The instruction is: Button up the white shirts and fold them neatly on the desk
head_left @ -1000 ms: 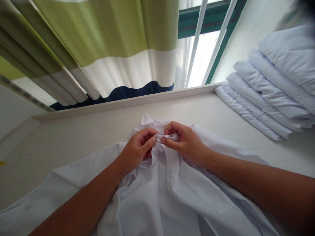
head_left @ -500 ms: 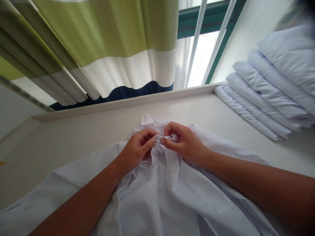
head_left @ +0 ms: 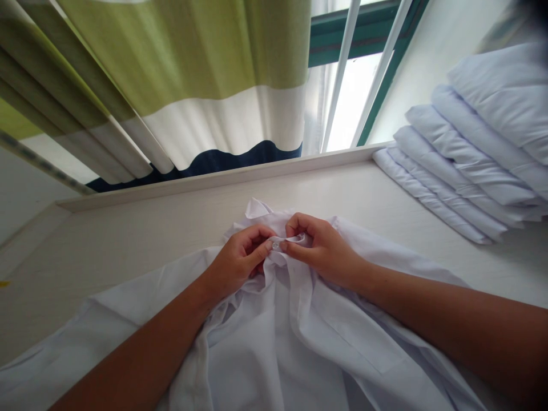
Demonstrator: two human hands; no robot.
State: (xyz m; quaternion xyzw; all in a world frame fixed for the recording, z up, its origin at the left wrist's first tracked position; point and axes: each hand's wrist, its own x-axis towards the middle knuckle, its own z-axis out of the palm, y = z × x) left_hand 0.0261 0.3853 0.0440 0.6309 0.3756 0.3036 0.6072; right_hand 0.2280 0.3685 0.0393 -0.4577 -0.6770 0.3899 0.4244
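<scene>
A white shirt (head_left: 248, 348) lies spread across the table, its collar at the far end and its front edges bunched up toward my fingers. My left hand (head_left: 242, 257) pinches the shirt's edge near the collar between thumb and fingers. Close beside it, my right hand (head_left: 319, 248) grips the other side of the same edge, thumb in front and fingers curled behind. Between the two thumbs shows a small clear button (head_left: 275, 245) on the cloth. The fingertips behind the fabric are partly hidden.
Several folded white garments (head_left: 466, 165) are stacked at the right. A raised ledge (head_left: 222, 174) runs along the back of the pale table (head_left: 171, 222). Behind it hang green, white and navy curtains (head_left: 205, 68) and a barred window (head_left: 355, 85).
Almost nothing differs. Both hands keep their pinch on the shirt, with only a very slight shift of the fingers around the button.
</scene>
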